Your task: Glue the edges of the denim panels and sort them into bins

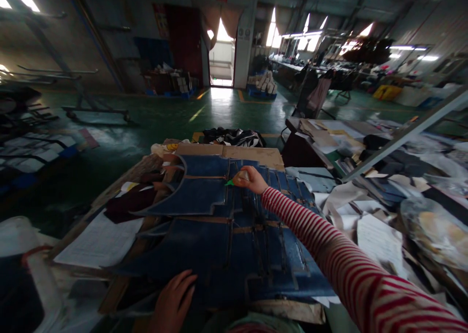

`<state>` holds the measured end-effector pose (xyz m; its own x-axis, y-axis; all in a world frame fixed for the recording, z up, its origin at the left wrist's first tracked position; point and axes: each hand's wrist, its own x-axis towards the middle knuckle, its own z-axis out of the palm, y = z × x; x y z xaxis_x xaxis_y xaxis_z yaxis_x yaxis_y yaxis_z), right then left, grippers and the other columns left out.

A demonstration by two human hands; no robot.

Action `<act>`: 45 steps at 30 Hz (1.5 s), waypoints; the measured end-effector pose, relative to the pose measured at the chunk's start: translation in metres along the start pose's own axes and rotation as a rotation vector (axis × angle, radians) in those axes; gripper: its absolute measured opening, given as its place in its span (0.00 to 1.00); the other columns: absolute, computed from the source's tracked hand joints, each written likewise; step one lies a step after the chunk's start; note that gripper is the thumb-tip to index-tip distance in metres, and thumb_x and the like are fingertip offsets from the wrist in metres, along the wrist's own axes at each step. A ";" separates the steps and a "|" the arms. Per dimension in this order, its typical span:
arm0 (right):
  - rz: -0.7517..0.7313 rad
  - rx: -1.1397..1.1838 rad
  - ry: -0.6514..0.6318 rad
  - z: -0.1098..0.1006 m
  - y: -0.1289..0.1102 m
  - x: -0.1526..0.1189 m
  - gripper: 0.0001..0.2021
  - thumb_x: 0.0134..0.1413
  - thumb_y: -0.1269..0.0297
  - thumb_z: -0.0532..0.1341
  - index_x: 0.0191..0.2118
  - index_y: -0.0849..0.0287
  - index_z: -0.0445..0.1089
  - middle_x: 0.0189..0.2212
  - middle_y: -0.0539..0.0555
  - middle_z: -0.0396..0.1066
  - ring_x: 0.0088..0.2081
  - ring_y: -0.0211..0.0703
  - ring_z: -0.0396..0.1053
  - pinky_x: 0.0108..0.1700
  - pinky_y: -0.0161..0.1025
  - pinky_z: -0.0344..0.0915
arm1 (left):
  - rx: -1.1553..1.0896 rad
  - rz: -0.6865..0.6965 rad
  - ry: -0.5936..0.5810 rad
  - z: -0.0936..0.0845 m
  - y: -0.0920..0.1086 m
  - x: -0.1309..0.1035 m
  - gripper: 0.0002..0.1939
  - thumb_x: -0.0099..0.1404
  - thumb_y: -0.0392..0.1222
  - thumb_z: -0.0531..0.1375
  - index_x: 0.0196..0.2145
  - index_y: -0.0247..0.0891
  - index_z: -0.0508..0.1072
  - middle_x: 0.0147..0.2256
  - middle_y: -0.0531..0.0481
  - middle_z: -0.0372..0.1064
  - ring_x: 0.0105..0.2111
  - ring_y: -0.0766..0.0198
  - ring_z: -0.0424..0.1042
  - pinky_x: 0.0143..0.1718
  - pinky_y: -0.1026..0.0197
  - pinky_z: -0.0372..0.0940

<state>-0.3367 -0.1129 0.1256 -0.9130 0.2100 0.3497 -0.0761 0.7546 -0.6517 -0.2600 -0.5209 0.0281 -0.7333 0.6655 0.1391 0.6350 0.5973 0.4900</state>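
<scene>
Dark blue cut panels (204, 196) of fabric or leather lie overlapping in two rows on cardboard, in front of me. Over the upper row, my right hand (249, 179) is closed around a small tool with a green end (229, 182). That green end points left at the seam between two panels; the tool's kind cannot be made out, and I cannot tell whether it touches them. My left hand (175, 299) lies at the near left of the lower row, fingers stretched out and slightly apart, with nothing visible in it.
A printed sheet (98, 240) and maroon cloth (129, 205) lie left of the panels. Papers (380, 238), plastic bags and scraps crowd the right side, crossed by a slanting metal bar (405, 135). Dark bundled material (234, 137) sits beyond the cardboard. A wheeled rack (95, 111) stands back left.
</scene>
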 end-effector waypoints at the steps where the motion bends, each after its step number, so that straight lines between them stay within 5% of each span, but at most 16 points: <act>1: 0.018 -0.014 0.029 0.001 0.003 0.006 0.20 0.45 0.58 0.61 0.45 0.58 0.61 0.40 0.55 0.62 0.42 0.43 0.61 0.46 0.42 0.59 | -0.013 -0.013 -0.004 -0.001 0.001 -0.002 0.15 0.60 0.49 0.51 0.41 0.48 0.72 0.44 0.50 0.70 0.45 0.61 0.69 0.45 0.55 0.67; 5: 0.103 -0.019 0.086 0.005 0.011 0.013 0.21 0.43 0.57 0.61 0.45 0.58 0.61 0.40 0.55 0.62 0.43 0.43 0.61 0.47 0.43 0.59 | -0.065 -0.043 -0.063 -0.010 0.004 -0.008 0.15 0.61 0.49 0.51 0.41 0.47 0.72 0.45 0.49 0.69 0.46 0.61 0.68 0.48 0.53 0.65; 10: 0.265 0.233 -0.057 0.002 -0.010 -0.023 0.21 0.39 0.56 0.63 0.41 0.59 0.62 0.33 0.50 0.65 0.36 0.39 0.64 0.39 0.38 0.64 | -0.117 -0.093 -0.092 -0.023 0.008 -0.023 0.15 0.61 0.49 0.51 0.41 0.46 0.72 0.47 0.50 0.68 0.47 0.61 0.67 0.49 0.53 0.64; 14: 0.560 0.635 -0.067 -0.013 -0.039 -0.072 0.20 0.42 0.53 0.62 0.41 0.57 0.63 0.35 0.51 0.68 0.32 0.38 0.67 0.27 0.32 0.66 | -0.234 -0.094 -0.090 -0.029 0.017 -0.035 0.15 0.61 0.50 0.51 0.40 0.46 0.72 0.46 0.50 0.68 0.47 0.61 0.67 0.49 0.54 0.63; 19: 0.892 1.227 -0.115 -0.024 -0.076 -0.153 0.22 0.51 0.48 0.55 0.48 0.56 0.62 0.42 0.55 0.68 0.36 0.38 0.70 0.24 0.29 0.68 | -0.440 -0.091 -0.259 -0.021 0.040 -0.033 0.16 0.61 0.51 0.51 0.43 0.44 0.69 0.46 0.48 0.68 0.48 0.61 0.66 0.52 0.53 0.61; 25: 1.004 1.679 -0.318 0.016 -0.124 -0.248 0.28 0.51 0.42 0.48 0.48 0.58 0.63 0.40 0.57 0.70 0.35 0.42 0.72 0.24 0.35 0.70 | -0.660 -0.034 -0.356 0.002 0.088 -0.008 0.29 0.58 0.52 0.54 0.55 0.41 0.56 0.56 0.42 0.56 0.51 0.58 0.63 0.49 0.55 0.63; 29: 1.120 1.629 -0.403 0.037 -0.136 -0.287 0.22 0.50 0.42 0.48 0.42 0.49 0.68 0.36 0.50 0.73 0.31 0.41 0.72 0.20 0.34 0.67 | -0.782 -0.074 -0.474 0.007 0.122 0.003 0.33 0.54 0.57 0.56 0.54 0.37 0.58 0.55 0.40 0.57 0.52 0.54 0.62 0.50 0.55 0.63; 34: 1.017 1.479 -0.159 0.025 -0.140 -0.318 0.22 0.48 0.47 0.55 0.46 0.55 0.67 0.38 0.55 0.72 0.32 0.40 0.71 0.24 0.32 0.66 | -0.863 -0.134 -0.547 0.006 0.160 0.007 0.31 0.56 0.57 0.54 0.52 0.37 0.63 0.53 0.44 0.62 0.56 0.53 0.55 0.55 0.54 0.56; 38: 0.924 1.485 0.024 0.006 -0.138 -0.333 0.33 0.51 0.39 0.46 0.48 0.64 0.65 0.42 0.60 0.69 0.39 0.43 0.70 0.37 0.38 0.66 | -0.933 -0.115 -0.650 0.013 0.183 0.009 0.30 0.56 0.55 0.55 0.52 0.35 0.62 0.53 0.42 0.61 0.54 0.55 0.59 0.52 0.56 0.59; 45: 0.650 1.295 -0.055 -0.026 -0.124 -0.369 0.33 0.43 0.55 0.65 0.55 0.58 0.55 0.48 0.57 0.64 0.50 0.45 0.63 0.52 0.44 0.58 | -0.805 -0.103 -0.698 0.028 0.207 0.000 0.26 0.57 0.52 0.54 0.50 0.36 0.64 0.52 0.42 0.63 0.51 0.57 0.63 0.52 0.55 0.59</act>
<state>0.0198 -0.2684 0.0949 -0.9382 0.2440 -0.2453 0.0745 -0.5497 -0.8320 -0.1217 -0.3849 0.1052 -0.3105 0.8902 -0.3334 0.0436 0.3637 0.9305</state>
